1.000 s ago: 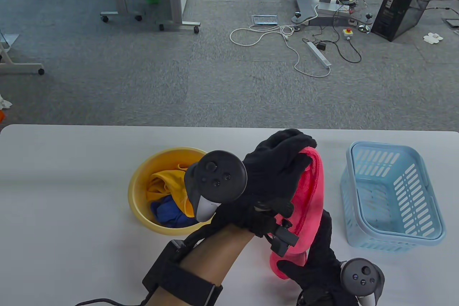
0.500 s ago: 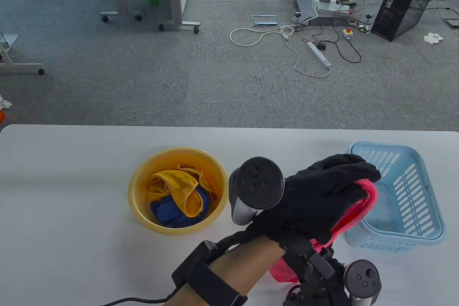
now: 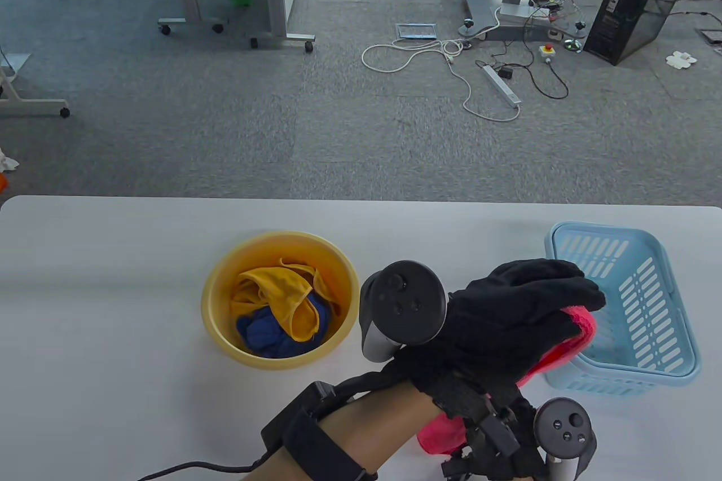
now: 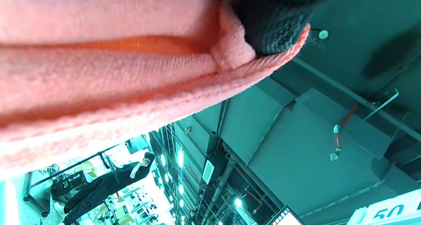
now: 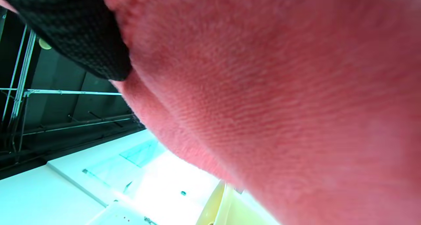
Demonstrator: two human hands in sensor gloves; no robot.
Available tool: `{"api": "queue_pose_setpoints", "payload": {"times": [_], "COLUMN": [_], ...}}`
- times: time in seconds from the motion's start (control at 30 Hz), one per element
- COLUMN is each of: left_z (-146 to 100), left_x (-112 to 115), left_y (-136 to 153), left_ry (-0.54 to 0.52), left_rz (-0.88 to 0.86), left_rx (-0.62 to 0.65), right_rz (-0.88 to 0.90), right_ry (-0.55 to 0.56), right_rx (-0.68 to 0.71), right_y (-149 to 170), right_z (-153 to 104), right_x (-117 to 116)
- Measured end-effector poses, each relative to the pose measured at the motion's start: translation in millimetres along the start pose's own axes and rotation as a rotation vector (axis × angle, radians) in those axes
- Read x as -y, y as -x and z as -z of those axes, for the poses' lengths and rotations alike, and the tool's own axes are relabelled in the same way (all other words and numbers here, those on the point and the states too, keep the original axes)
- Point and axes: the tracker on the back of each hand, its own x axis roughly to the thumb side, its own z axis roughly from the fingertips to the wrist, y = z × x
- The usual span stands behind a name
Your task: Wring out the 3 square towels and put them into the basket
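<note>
The pink towel (image 3: 564,343) is stretched between both hands at about four to five o'clock on the table (image 3: 113,278), clear of the surface, its far end poised just at the near-left rim of the blue basket (image 3: 665,300), which sits at three o'clock. The left hand (image 3: 519,312) is curled over that far end with fingers wrapped around the cloth, while the right hand (image 3: 507,447), low at five o'clock and largely hidden behind the left forearm, seems closed on the near end (the right wrist view shows a gloved finger pressed into the fabric). Holding the towel taut at both ends suits a twisting squeeze, and keeping it next to the basket makes the drop short. The basket looks empty, so I judge this the first of three. The yellow towel (image 3: 282,292) and blue towel (image 3: 265,334) lie heaped in the yellow basin (image 3: 217,289) at nine o'clock from the hands, waiting their turn.
</note>
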Motion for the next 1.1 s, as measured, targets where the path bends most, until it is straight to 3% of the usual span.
{"api": "queue_pose_setpoints", "payload": {"times": [0.27, 0.63, 0.77, 0.93, 1.1], "left_z": [-8, -15, -18, -26, -40], "left_x": [-22, -51, -61, -78, -93], "left_y": [3, 25, 32, 50, 68], "left_ry": [-0.081, -0.206, -0.259, -0.351, -0.413], "left_rz": [0.033, 0.04, 0.026, 0.032, 0.006], "left_rx": [-0.012, -0.096, -0.099, -0.139, -0.183], "right_rz": [-0.016, -0.095, 0.002, -0.023, -0.015], "right_ry": [0.031, 0.067, 0.09, 0.14, 0.12], "right_rx": [0.009, 0.016, -0.021, 0.011, 0.03], "right_y": [-2, 5, 6, 6, 2], "right_z": [4, 6, 7, 5, 6], "right_x": [-6, 2, 7, 11, 15]}}
